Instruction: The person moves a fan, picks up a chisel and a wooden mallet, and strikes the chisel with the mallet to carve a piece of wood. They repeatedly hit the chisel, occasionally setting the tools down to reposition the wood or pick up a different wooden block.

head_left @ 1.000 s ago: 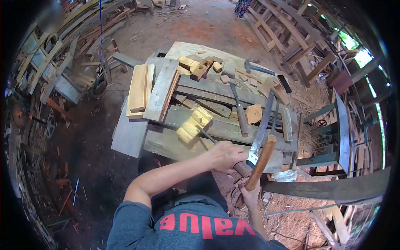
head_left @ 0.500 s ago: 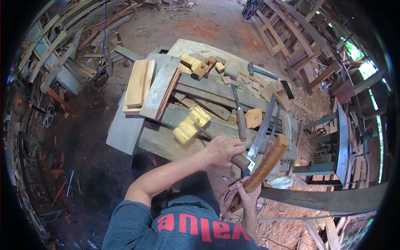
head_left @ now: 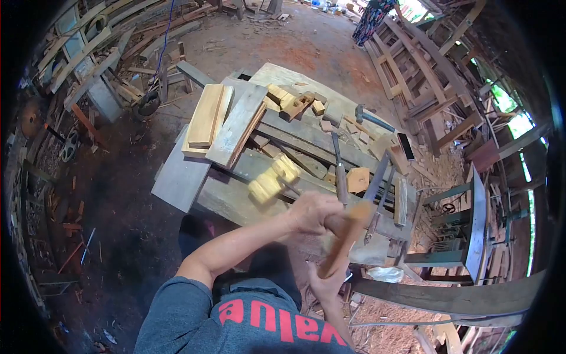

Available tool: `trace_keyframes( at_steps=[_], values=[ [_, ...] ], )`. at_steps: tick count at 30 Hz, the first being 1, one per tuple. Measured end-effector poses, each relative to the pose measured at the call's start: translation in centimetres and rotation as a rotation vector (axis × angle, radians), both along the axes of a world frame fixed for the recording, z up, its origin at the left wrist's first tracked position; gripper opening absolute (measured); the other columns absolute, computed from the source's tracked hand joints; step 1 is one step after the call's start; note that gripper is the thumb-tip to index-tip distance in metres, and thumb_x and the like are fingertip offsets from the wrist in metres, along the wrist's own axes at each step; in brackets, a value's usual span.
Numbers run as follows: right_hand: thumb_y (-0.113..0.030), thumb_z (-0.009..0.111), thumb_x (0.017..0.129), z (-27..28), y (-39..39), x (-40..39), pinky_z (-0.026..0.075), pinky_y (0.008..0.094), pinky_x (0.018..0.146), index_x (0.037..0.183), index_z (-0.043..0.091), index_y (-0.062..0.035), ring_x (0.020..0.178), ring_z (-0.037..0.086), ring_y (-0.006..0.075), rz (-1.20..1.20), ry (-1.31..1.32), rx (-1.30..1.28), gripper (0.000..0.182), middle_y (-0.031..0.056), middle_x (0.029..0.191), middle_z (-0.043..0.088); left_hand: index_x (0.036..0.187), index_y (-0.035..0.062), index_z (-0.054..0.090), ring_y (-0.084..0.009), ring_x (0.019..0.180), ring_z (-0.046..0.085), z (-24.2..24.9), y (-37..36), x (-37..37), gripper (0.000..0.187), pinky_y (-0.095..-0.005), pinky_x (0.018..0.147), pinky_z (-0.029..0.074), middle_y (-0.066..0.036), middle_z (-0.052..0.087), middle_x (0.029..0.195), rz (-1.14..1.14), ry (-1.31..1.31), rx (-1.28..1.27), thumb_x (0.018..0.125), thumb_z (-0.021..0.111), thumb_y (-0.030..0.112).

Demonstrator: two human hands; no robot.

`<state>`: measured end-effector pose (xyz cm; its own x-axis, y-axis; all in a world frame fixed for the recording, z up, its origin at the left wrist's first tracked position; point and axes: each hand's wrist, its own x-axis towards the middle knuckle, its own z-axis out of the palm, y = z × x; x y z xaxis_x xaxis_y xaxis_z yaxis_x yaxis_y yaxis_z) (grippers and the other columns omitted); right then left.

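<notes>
My left hand [head_left: 312,211] is wrapped round a chisel, with its wooden handle end pointing right. The chisel's thin metal blade [head_left: 289,189] reaches toward a notched yellow wood block [head_left: 272,179] on the bench. My right hand [head_left: 328,284] grips a wooden club-like mallet [head_left: 344,245], blurred by motion. In this view the mallet overlaps the butt of the chisel handle. Just beyond my hands lies another chisel [head_left: 340,177] with a wooden handle, beside an orange-brown wood piece [head_left: 358,180].
The bench [head_left: 224,203] carries stacked boards [head_left: 206,118], a wooden hand plane [head_left: 296,106], a hammer [head_left: 374,119], a saw blade [head_left: 376,177] and a dark phone-like slab [head_left: 406,146]. A person in a patterned garment [head_left: 372,20] stands far back. Lumber leans at right.
The mallet and my right hand have swung left, up to the chisel's handle end. My left hand and the yellow block stay nearly in place, while the view has shifted slightly.
</notes>
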<state>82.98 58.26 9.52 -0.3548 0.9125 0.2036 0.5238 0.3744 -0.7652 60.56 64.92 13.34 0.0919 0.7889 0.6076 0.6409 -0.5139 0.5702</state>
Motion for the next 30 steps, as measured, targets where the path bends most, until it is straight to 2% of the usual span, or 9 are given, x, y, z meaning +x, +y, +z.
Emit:
trace_keyframes(
  at_steps=[3,8,9,12,18,19,21,22,30],
  values=[
    [-0.014,0.079,0.071,3.9,0.1,0.7,0.047,0.0361,0.084,0.11,0.048,0.0,0.096,0.059,0.019,-0.033,-0.019,0.094,0.053,0.0148,0.101,0.059,0.084,0.0118,0.056,-0.0315,0.072,0.062,0.0,0.4,-0.6,0.035,-0.0419,0.059,0.047,-0.006,0.058,0.076,0.046,-0.057,-0.008,0.057,0.077,0.019],
    [-0.002,0.072,0.076,0.9,1.1,1.8,0.046,0.0328,0.069,0.115,0.038,-0.0023,0.082,0.052,0.0152,-0.095,0.53,0.211,0.051,0.0049,0.09,0.047,0.084,0.0126,0.053,-0.0301,0.078,0.063,0.6,0.5,-1.0,0.036,-0.042,0.063,0.049,-0.005,0.06,0.079,0.085,-0.087,-0.071,0.057,0.076,0.017],
    [-0.003,0.069,0.079,-2.5,0.9,2.0,0.044,0.0334,0.081,0.122,0.039,-0.0009,0.091,0.053,0.0168,-0.104,0.173,0.186,0.053,0.0072,0.099,0.05,0.084,0.0119,0.053,-0.0305,0.077,0.063,0.7,0.5,-1.0,0.036,-0.042,0.063,0.049,-0.005,0.06,0.079,0.083,-0.092,-0.084,0.057,0.076,0.017],
    [-0.007,0.073,0.078,1.6,0.3,-1.1,0.044,0.0343,0.086,0.129,0.041,0.0008,0.091,0.054,0.0168,-0.071,-0.003,-0.156,0.06,0.0066,0.102,0.052,0.083,0.0105,0.055,-0.0312,0.075,0.063,0.1,0.7,-1.2,0.035,-0.0412,0.061,0.049,-0.006,0.06,0.078,0.094,-0.113,-0.058,0.056,0.076,0.015],
    [0.0,0.07,0.08,5.1,1.7,-1.6,0.044,0.0322,0.087,0.128,0.043,-0.0048,0.088,0.054,0.0134,-0.032,0.859,0.275,0.055,0.0056,0.095,0.055,0.085,0.0091,0.057,-0.0314,0.076,0.064,0.5,1.0,-1.7,0.039,-0.0412,0.062,0.049,-0.007,0.062,0.079,0.119,-0.135,-0.006,0.051,0.076,0.012],
    [0.0,0.07,0.08,3.6,1.3,-1.6,0.044,0.0322,0.087,0.128,0.043,-0.0048,0.088,0.054,0.0134,-0.029,0.856,0.279,0.055,0.0056,0.095,0.055,0.086,0.0091,0.057,-0.0317,0.076,0.064,0.3,0.9,-1.4,0.039,-0.0413,0.062,0.049,-0.007,0.062,0.08,0.121,-0.144,-0.01,0.052,0.076,0.011],
    [-0.01,0.075,0.072,0.4,0.7,-2.0,0.046,0.0362,0.086,0.115,0.048,0.0007,0.093,0.056,0.0252,-0.111,-0.072,0.085,0.052,0.0161,0.099,0.055,0.086,0.009,0.057,-0.0321,0.076,0.064,0.2,0.9,-1.7,0.039,-0.0414,0.062,0.049,-0.007,0.062,0.081,0.129,-0.153,-0.007,0.052,0.076,0.011],
    [-0.014,0.08,0.068,1.0,-0.3,-2.6,0.047,0.0361,0.08,0.116,0.047,0.0014,0.091,0.055,0.0249,-0.079,0.056,-0.18,0.061,0.015,0.098,0.054,0.086,0.0092,0.056,-0.0324,0.076,0.063,0.2,0.9,-1.8,0.038,-0.0419,0.061,0.049,-0.007,0.062,0.081,0.126,-0.155,0.002,0.054,0.075,0.011],
    [-0.007,0.082,0.07,-0.7,0.9,1.3,0.046,0.0301,0.076,0.128,0.039,0.0019,0.085,0.052,0.0167,-0.126,0.157,-0.051,0.073,0.0079,0.098,0.05,0.093,0.0112,0.06,-0.0311,0.082,0.065,1.2,1.0,-1.2,0.038,-0.0429,0.068,0.052,-0.007,0.064,0.087,0.033,0.074,0.0,0.061,0.079,0.016]
  ],
)
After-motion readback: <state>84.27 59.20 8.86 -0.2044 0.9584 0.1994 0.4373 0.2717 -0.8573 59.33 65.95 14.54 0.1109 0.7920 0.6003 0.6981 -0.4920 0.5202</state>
